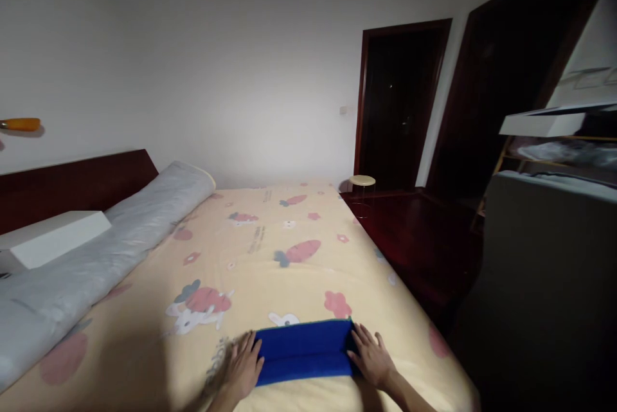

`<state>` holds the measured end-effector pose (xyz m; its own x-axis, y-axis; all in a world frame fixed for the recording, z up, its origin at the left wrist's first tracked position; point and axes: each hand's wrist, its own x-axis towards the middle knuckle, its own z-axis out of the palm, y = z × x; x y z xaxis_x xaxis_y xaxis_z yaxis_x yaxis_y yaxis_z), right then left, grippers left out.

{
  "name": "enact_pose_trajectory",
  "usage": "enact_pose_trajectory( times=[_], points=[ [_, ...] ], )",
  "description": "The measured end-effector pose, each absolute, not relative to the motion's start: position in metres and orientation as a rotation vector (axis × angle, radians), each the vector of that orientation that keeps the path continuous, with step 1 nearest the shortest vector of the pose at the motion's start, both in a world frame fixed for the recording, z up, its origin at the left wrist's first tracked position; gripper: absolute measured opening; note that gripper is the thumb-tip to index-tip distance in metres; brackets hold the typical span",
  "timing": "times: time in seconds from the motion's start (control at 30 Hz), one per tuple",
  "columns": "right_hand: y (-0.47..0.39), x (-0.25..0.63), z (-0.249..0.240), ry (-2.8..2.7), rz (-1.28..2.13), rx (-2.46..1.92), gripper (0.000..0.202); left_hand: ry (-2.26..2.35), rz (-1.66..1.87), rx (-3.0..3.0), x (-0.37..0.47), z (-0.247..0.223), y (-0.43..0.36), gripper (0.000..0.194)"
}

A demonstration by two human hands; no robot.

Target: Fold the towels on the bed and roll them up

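The blue cloth [304, 351] is laid as a long strip on the bed [289, 283], at its near part, with a crease running lengthwise. Its left end is touched by the left hand [245, 364], its right end by the right hand [372, 355]. The fingers of both hands are opened and slightly spread, pressed on the cloth from above; nothing is seen to be gripped by them

From the cloth, the grey quilt [120, 241] is rolled or folded along the bed's side at 10 o'clock, and the white box [65, 238] is rested on it, before the headboard [72, 184]. Farther out at 10 o'clock, an orange handle [23, 124] is seen against the wall [241, 65]. The stool [362, 180] is placed just beyond the bed at 1 o'clock, in front of the door [402, 103]. At 3 o'clock the floor [409, 238] is partly blocked from view by a dark bulky thing [540, 283], well apart from the right hand. Behind it, at 2 o'clock, a rack [501, 158] is loaded with a tray [542, 125] and clear plastic [554, 152]
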<state>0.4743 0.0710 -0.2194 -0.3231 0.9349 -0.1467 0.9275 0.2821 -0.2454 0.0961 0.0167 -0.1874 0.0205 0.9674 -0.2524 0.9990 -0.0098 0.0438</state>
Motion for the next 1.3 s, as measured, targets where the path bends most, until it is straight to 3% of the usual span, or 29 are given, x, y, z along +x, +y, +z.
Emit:
enact_pose_trajectory(
  times=[0.23, 0.5, 0.7, 0.93, 1.3],
  points=[
    [0.040, 0.456, -0.235, -2.778, 0.353, -1.314, 0.057, 1.823, -0.200, 2.221, 0.119, -0.236, -0.008, 0.062],
    [0.050, 0.458, -0.262, -2.608, -0.032, -1.318, 0.035, 1.896, -0.291, 2.194, 0.117, -0.236, 0.002, 0.076],
    [0.050, 0.467, -0.240, -2.575, 0.074, -1.416, 0.027, 1.964, -0.289, 2.161, 0.106, -0.227, 0.004, 0.078],
    [0.052, 0.471, -0.216, -2.613, 0.213, -1.485, 0.032, 2.040, -0.326, 2.083, 0.096, -0.213, 0.004, 0.079],
    [0.068, 0.487, -0.208, -2.397, 0.568, -1.618, 0.047, 2.007, -0.047, 2.076, 0.060, -0.200, 0.010, 0.055]
  ],
)
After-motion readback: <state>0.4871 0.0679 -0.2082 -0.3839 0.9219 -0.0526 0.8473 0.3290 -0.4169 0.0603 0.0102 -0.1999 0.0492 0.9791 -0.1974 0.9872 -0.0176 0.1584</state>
